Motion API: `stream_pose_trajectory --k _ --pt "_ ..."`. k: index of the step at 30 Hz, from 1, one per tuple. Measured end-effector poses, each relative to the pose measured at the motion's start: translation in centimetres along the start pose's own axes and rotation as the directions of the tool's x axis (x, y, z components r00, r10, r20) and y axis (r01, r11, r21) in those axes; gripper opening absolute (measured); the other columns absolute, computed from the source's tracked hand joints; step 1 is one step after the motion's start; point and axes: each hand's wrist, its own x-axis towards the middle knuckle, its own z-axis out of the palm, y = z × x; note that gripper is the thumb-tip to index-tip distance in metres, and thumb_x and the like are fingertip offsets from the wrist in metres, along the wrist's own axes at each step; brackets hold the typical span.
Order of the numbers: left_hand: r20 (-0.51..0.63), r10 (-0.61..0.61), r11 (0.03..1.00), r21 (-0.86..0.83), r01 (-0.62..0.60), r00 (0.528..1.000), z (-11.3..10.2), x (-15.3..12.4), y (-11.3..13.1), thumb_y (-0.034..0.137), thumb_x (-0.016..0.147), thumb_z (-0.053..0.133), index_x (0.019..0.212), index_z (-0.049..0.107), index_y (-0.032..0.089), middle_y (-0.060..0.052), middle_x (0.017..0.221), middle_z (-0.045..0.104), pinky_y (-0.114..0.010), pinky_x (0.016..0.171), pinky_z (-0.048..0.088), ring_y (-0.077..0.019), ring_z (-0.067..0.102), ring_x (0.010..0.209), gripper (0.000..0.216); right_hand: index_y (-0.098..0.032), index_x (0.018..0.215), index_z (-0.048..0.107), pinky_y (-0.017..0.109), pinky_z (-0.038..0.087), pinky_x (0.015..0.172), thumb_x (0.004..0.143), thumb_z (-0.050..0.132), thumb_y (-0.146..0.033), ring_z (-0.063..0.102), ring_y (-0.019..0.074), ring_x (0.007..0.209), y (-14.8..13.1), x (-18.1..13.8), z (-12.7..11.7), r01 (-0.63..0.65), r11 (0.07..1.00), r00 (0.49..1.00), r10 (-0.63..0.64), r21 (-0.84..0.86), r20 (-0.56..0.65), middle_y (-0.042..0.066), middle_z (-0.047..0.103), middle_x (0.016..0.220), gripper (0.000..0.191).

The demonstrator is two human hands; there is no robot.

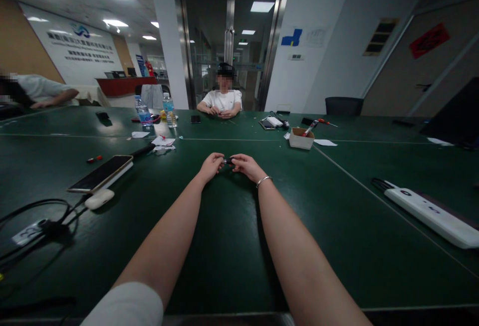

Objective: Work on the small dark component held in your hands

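A plain white sleeve (pixel 125 306) covers the upper part of the person's left arm (pixel 168 239), its rounded cuff close to the desk's (pixel 232 266) near edge. Both forearms are bare below. A slim, shiny silver-coloured bangle (pixel 264 181) circles the right wrist, just behind the right hand (pixel 245 165).

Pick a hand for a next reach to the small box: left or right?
Right, probably. The right hand is nearer the small box; the left hand would have to cross the right. Both pinch the small dark object, so the right would need freeing first.
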Motion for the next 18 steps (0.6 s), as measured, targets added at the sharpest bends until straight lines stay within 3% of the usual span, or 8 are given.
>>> stream_pose_trajectory --k 9,18 --pt "-0.007 0.058 0.998 0.010 -0.057 0.998 -0.11 0.23 -0.31 0.023 0.074 0.064 0.099 0.057 0.017 -0.001 0.076 0.058 -0.018 0.050 0.040 -0.0089 0.055 0.061 0.027 -0.014 0.089 0.065 0.021 0.056 0.057 0.072 0.073 -0.013 0.056 0.0052 0.047 0.09 0.10 -0.03 0.006 1.000 1.000 -0.006 -0.001 0.005 0.001 0.068 0.070 0.019" --pt "-0.018 0.035 0.999 0.009 -0.035 0.999 -0.08 0.15 -0.33 0.028 0.077 0.062 0.096 0.058 0.016 -0.002 0.075 0.059 -0.018 0.049 0.040 -0.0091 0.055 0.061 0.024 -0.015 0.089 0.065 0.021 0.055 0.056 0.072 0.074 -0.014 0.058 0.0066 0.051 0.22 0.21 -0.07 0.006 1.000 1.000 -0.006 -0.007 -0.008 0.002 0.068 0.071 0.019"
